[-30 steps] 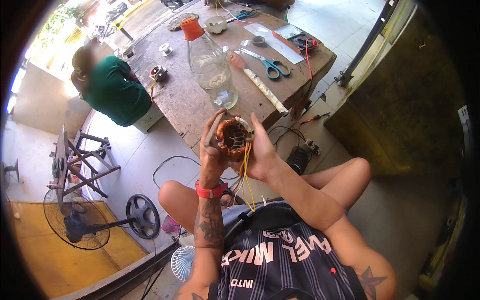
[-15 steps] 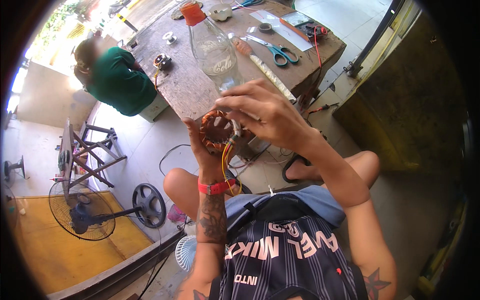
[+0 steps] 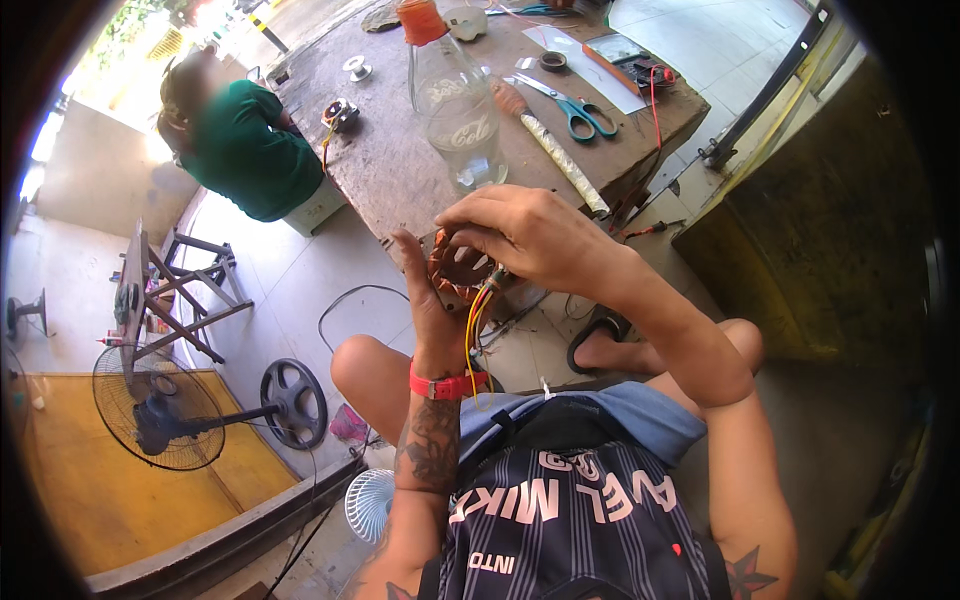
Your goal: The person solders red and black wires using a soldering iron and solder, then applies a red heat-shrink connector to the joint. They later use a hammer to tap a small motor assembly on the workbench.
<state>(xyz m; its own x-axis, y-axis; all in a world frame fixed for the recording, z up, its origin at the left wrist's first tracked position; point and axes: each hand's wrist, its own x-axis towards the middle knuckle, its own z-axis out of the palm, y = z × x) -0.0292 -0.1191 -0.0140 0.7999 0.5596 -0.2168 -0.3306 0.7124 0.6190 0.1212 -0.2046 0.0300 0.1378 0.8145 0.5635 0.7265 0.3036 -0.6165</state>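
A motor stator (image 3: 441, 272), a ring wound with copper coils, is held up in front of me just off the table's near edge. My left hand (image 3: 432, 318) grips it from the left and below, thumb up along its side. Over its upper right rim bends my right hand (image 3: 535, 238), fingers curled onto the windings; the fingertips are partly hidden. Yellow and red lead wires (image 3: 478, 318) hang from the stator's right side, down past my left wrist. Right behind my right hand stands a clear glass bottle (image 3: 460, 120) with an orange cap.
On the wooden table (image 3: 375, 170) lie scissors (image 3: 580, 115), a white-wrapped stick (image 3: 562, 158), a tape roll (image 3: 553, 62), a wire spool (image 3: 357, 68) and another small motor part (image 3: 341, 115). A person in green (image 3: 245, 150) sits at the left. A standing fan (image 3: 160, 410) leans at lower left.
My view has shifted a little, so the table sits further right. Both hands stay on the stator; my right fingers have come lower over its rim and cover more of it.
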